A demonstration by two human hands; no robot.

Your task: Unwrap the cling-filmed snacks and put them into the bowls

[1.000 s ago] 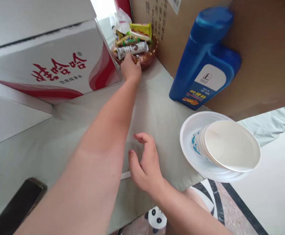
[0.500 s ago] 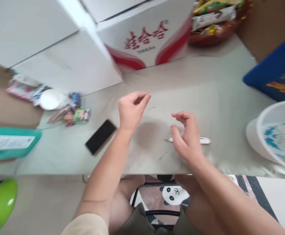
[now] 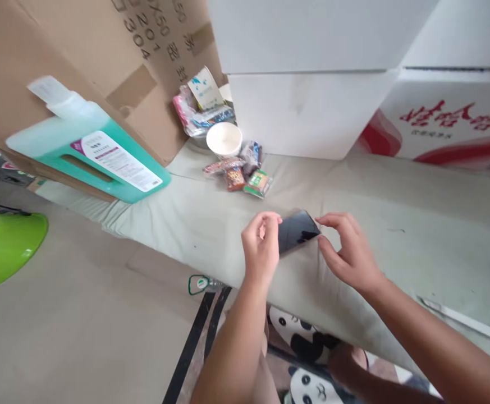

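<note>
A black smartphone [image 3: 297, 231] lies aslant on the cloth-covered surface between my hands. My left hand [image 3: 262, 244] is closed, thumb and forefinger pinched together over the phone's left end; whatever is between them is hidden. At the phone's right end is my right hand [image 3: 349, 252], with thumb and forefinger apart and their tips at or very near its corner. Whether they touch it I cannot tell. A slim white tool [image 3: 472, 321] with a narrow metal tip lies beyond my right forearm, near the front edge.
Small wrapped snacks [image 3: 235, 178] and a white paper cup [image 3: 224, 139] sit behind the phone. A jug of green liquid [image 3: 114, 160] stands at left against a cardboard box [image 3: 143, 84]. White cartons [image 3: 299, 112] line the back. A green-handled bottle [image 3: 202, 283] is below the edge.
My view has swung left. Both hands have gone from the middle of the surface to the phone, and the right hand has left the white tool behind.
</note>
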